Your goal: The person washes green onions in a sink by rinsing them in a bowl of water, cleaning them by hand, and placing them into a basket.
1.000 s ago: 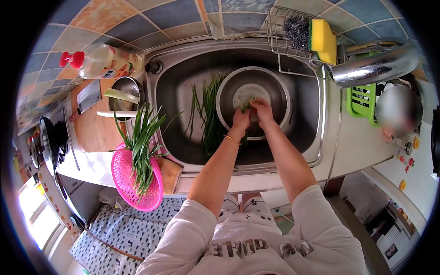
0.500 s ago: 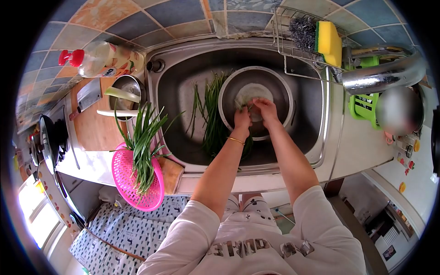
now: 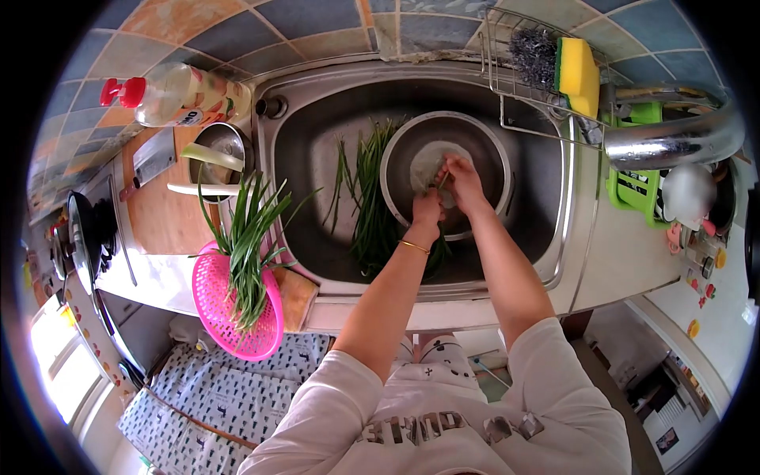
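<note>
Over a round metal basin (image 3: 389, 176) in the sink, my left hand (image 3: 429, 207) and my right hand (image 3: 461, 180) are close together with bent fingers. Both are closed on something small and greenish that I cannot make out clearly. A pale round patch shows at the bottom of the basin beneath them. Long green stalks (image 3: 370, 198) lie in the sink beside the basin's left side. More green stalks (image 3: 252, 265) rest across a pink colander (image 3: 207, 297) at the counter's edge.
A knife (image 3: 153, 161) lies on a cutting board (image 3: 150, 214) at the left, near a small metal pot (image 3: 225, 141) and a red-capped bottle (image 3: 186, 99). A wire rack (image 3: 507, 103) with a yellow sponge (image 3: 582, 77) and the faucet (image 3: 673, 142) are at the upper right.
My right hand has risen a little above my left over the basin, and its fingers have shifted. The view has moved slightly.
</note>
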`<state>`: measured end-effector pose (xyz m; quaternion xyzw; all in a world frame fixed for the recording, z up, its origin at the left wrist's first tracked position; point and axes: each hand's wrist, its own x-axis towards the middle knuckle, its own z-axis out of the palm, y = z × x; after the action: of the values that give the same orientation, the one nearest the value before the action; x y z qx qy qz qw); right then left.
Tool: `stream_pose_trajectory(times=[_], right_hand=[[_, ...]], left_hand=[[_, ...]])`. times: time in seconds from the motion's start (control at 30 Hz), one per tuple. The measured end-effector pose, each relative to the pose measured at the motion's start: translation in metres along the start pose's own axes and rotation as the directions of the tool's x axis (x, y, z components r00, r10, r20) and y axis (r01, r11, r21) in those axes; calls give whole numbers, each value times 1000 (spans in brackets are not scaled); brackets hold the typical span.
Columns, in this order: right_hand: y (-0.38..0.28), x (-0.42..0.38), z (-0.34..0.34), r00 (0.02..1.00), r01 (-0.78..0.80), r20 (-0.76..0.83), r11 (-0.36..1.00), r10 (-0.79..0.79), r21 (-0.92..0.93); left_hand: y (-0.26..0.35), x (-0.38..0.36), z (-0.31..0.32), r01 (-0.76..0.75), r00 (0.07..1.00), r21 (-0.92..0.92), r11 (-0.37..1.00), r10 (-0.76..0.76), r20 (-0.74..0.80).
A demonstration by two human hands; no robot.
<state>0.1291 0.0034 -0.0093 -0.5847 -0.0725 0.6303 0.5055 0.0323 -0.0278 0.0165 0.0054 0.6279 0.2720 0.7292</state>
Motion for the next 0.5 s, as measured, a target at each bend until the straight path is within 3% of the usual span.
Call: stream_pose_trajectory(times=[0.07, 0.17, 0.27, 0.37, 0.5], right_hand=[[-2, -4, 2, 999, 23, 43, 996, -19, -81], [-4, 6, -19, 991, -62, 103, 975, 85, -212], [-20, 8, -17, 984, -179, -62, 937, 168, -301], [-26, 3, -14, 989, -121, 87, 992, 118, 25], [-30, -16, -6, 976, -98, 172, 976, 132, -193]], left_hand=[[1, 1, -3, 2, 1000, -20, 1000, -3, -10], [3, -7, -3, -4, 1000, -11, 1000, 4, 9], [1, -10, -4, -4, 999, -3, 1000, 4, 32], [2, -8, -9, 8, 1000, -61, 998, -6, 31], [6, -6, -10, 24, 999, -108, 994, -18, 50]])
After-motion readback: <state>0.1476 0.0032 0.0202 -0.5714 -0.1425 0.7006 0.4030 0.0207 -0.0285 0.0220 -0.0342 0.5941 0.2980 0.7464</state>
